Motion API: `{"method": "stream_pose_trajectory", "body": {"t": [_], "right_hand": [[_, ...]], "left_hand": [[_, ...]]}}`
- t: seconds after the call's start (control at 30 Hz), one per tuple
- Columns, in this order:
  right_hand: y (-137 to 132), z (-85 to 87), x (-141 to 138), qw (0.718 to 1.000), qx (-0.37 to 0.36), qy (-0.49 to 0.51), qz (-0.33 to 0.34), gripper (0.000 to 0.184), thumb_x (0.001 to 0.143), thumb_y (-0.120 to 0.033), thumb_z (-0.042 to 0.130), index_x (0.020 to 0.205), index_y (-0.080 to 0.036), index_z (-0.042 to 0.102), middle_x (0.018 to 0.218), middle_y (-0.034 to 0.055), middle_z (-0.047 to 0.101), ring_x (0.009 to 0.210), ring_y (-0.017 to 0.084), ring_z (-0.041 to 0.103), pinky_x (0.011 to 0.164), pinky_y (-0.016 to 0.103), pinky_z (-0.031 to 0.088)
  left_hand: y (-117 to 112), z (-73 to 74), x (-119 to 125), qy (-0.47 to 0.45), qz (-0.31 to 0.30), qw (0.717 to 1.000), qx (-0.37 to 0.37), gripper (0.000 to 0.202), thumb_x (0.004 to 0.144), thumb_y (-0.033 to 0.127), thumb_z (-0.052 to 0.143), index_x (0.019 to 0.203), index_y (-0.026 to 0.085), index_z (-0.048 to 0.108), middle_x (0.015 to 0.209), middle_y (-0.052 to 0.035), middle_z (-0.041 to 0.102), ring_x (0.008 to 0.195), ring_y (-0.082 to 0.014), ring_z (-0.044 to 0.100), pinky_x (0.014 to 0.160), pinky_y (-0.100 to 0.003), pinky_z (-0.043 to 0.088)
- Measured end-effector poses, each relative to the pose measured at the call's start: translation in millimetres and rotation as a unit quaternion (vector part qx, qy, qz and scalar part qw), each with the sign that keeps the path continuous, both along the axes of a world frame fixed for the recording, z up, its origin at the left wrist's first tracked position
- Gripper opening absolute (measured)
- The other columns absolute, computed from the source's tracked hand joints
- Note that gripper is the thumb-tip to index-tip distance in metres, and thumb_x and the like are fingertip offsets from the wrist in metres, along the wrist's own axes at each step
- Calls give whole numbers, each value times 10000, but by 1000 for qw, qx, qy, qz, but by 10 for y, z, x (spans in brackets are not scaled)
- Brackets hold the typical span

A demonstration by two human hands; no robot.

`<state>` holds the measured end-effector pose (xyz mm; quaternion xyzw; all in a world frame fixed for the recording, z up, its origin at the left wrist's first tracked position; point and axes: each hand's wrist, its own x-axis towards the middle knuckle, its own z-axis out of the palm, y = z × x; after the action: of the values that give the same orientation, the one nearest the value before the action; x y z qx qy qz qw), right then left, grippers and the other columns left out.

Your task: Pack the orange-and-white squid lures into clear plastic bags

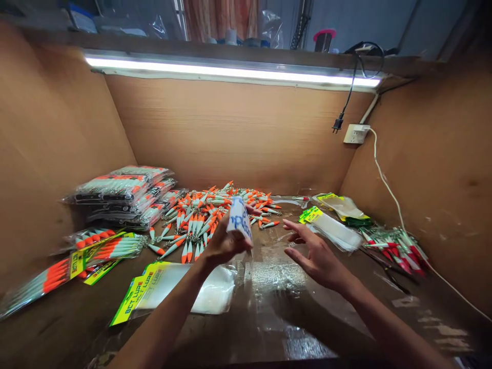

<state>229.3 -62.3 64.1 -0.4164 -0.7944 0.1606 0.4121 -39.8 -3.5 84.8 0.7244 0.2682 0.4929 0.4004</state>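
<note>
My left hand (225, 245) is closed around a small white box-like thing with blue markings (239, 218), held upright over the middle of the table; what exactly it is, I cannot make out. Just to its right hovers my right hand (313, 256), fingers spread and nothing in them. Behind both hands lies a loose heap of orange-and-white fishing floats (196, 225) with small metal fittings. Below my left forearm rest clear plastic bags with yellow-green "BCT LURE" headers (148, 287).
Filled float packs are stacked (123, 195) at the left, with more header packs (63, 271) before them. On the right lie more bags (334, 228), red-and-white floats (397, 246) and dark-handled pliers (390, 269). A black plug (338, 123) hangs near the wall socket (356, 134).
</note>
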Motion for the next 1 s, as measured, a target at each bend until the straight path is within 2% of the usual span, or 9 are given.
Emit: {"method": "stream_pose_trajectory", "body": {"t": [0.1, 0.17, 0.23, 0.3, 0.4, 0.5, 0.67, 0.83, 1.0], "right_hand": [[50, 21, -26, 1000, -4, 21, -3, 548, 941, -337, 596, 1460, -277, 431, 1342, 104, 598, 1054, 236, 634, 941, 441, 535], [128, 86, -67, 999, 1, 44, -3, 506, 948, -362, 591, 1432, -271, 474, 1369, 104, 589, 1165, 253, 598, 1005, 457, 494], [265, 183, -148, 997, 3, 73, 19, 498, 947, -383, 597, 1422, -273, 493, 1423, 98, 554, 1288, 262, 525, 1081, 472, 429], [456, 283, -270, 991, -15, 107, 75, 537, 933, -408, 617, 1436, -275, 484, 1451, 94, 531, 1333, 256, 489, 1110, 464, 400], [764, 378, -492, 963, -130, 118, 203, 646, 851, -447, 707, 1431, -251, 500, 1318, 96, 632, 1178, 242, 605, 994, 415, 500], [981, 378, -663, 927, -251, 141, 242, 700, 737, -445, 805, 1354, -205, 577, 1049, 62, 728, 894, 208, 685, 774, 337, 564], [1090, 250, -666, 914, -204, 312, 162, 521, 718, -384, 819, 1169, -175, 666, 1018, 54, 729, 848, 167, 677, 774, 281, 534], [995, 174, -565, 937, -225, 215, 160, 477, 727, -396, 808, 1130, -173, 680, 912, 41, 726, 749, 169, 662, 650, 267, 520], [832, 255, -542, 957, -192, 140, 169, 422, 790, -421, 756, 1146, -202, 699, 938, 39, 718, 667, 143, 627, 535, 232, 477]], "left_hand": [[21, 41, -3, -70, -42, 997, 17, 661, 657, 574, 776, 1177, 193, 631, 1208, -130, 679, 1283, -355, 520, 1143, -522, 307], [30, -10, 17, -125, -98, 987, -19, 771, 692, 738, 684, 1220, 181, 611, 1247, -149, 660, 1318, -365, 492, 1148, -520, 295], [41, -137, 63, -161, -171, 968, -90, 844, 720, 816, 591, 1261, 169, 590, 1259, -166, 653, 1323, -374, 494, 1133, -525, 316], [56, -313, 124, -168, -232, 943, -172, 838, 746, 809, 577, 1281, 163, 585, 1250, -168, 661, 1310, -372, 513, 1122, -524, 332], [72, -568, 202, -172, -286, 905, -264, 831, 752, 789, 598, 1288, 155, 596, 1253, -167, 667, 1304, -368, 522, 1124, -519, 336], [60, -712, 238, -220, -286, 881, -307, 887, 734, 821, 579, 1305, 143, 594, 1319, -183, 629, 1313, -374, 511, 1116, -513, 354], [51, -767, 253, -274, -272, 856, -344, 884, 779, 822, 513, 1324, 129, 579, 1358, -210, 594, 1304, -379, 517, 1080, -528, 387], [62, -798, 278, -247, -288, 847, -372, 892, 759, 826, 537, 1291, 113, 612, 1314, -220, 622, 1293, -386, 524, 1062, -533, 394], [20, -795, 274, -222, -306, 851, -365, 904, 709, 793, 639, 1323, 131, 600, 1356, -215, 600, 1331, -390, 487, 1095, -520, 354]]}}
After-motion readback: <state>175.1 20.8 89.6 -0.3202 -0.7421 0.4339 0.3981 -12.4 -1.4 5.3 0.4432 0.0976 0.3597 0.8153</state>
